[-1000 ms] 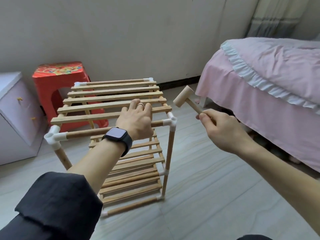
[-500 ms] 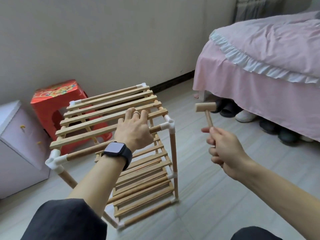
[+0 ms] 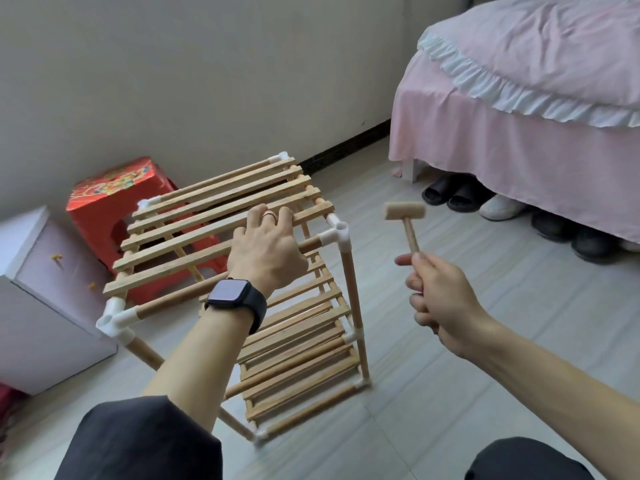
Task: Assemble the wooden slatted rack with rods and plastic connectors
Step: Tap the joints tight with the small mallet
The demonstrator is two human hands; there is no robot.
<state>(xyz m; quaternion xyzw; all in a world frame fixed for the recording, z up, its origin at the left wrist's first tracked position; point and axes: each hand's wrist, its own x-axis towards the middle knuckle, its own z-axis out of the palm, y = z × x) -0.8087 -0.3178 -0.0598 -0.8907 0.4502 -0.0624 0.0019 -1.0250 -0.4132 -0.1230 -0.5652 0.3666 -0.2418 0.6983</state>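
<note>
The wooden slatted rack stands on the floor with several tiers of slats, round rods and white plastic connectors at its corners. My left hand, with a dark watch on the wrist, rests on the top tier, its fingers curled over a slat near the front rod. My right hand grips the handle of a small wooden mallet, held upright in the air to the right of the rack's front right corner, apart from it.
A red plastic stool stands behind the rack by the wall. A white and lilac cabinet is at the left. A pink bed fills the right, with several shoes under it. Pale floor lies in front.
The mallet has swung from tilted toward the rack to upright. My right hand has drawn back from the corner. The view has tilted and the rack appears more skewed.
</note>
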